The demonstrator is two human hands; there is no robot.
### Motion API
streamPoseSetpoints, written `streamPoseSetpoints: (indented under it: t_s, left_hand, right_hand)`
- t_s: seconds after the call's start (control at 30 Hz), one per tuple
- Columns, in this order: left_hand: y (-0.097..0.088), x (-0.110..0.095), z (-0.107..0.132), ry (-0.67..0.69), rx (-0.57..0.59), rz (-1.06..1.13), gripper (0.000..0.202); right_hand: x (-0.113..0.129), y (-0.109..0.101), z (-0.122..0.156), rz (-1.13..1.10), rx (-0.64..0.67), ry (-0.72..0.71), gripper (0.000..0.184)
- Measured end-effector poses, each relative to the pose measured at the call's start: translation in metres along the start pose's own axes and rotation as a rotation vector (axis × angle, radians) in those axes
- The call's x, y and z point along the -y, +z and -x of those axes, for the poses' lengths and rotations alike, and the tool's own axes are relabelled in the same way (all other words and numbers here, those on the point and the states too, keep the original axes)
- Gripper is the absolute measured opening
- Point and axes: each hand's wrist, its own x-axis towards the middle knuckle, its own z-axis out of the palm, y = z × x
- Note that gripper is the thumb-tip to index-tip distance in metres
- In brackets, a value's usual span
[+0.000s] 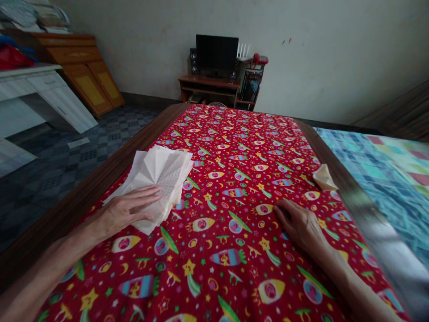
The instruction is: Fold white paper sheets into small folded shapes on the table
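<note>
My left hand (134, 208) lies flat, fingers stretched out, on a loose stack of pale paper sheets (167, 167). The top sheet has fold creases fanning out from one point, and faint lines show on part of the stack. On the right, my right hand (298, 223) rests on the red patterned cloth (228, 214) with its fingers curled in, and nothing shows in them. Beyond that hand, near the cloth's right edge, sits a small folded paper piece (324, 178), apart from the fingers.
The cloth covers a bed-like surface with a dark wooden border (110, 179). A bed with blue checked bedding (368, 179) adjoins on the right. At the far wall stands a desk (211, 85) with a monitor (217, 53). A white desk (60, 98) and wooden cabinet (89, 80) stand left.
</note>
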Motion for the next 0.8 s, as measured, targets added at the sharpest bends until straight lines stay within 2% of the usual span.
streamPoseSetpoints:
  t_s: [0.1,0.27,0.43,0.67,0.8]
  left_hand:
    - [-0.0015,0.002,0.0005,0.003,0.004,0.033,0.036]
    - [-0.0006,0.0082,0.0034,-0.016,0.034,0.011,0.041]
    - [-0.0007,0.0077,0.0029,0.049,0.007,-0.034,0.035]
    - [-0.0005,0.0045,0.0042,0.143,0.023,-0.182,0.042]
    - [0.0019,0.0069,0.0055,0.155,0.003,-0.184,0.039]
  right_hand:
    - [0.0005,-0.0003,0.0,0.001,0.003,0.002,0.021]
    - [0.0001,0.0,0.0,0.012,0.007,0.001,0.021]
    - [-0.0002,0.0002,0.0,0.004,0.001,-0.001,0.021]
    - [0.0005,-0.0004,0.0001,-0.01,-0.005,-0.001,0.02]
    - [0.0007,-0.001,-0.0001,-0.013,0.006,0.001,0.02]
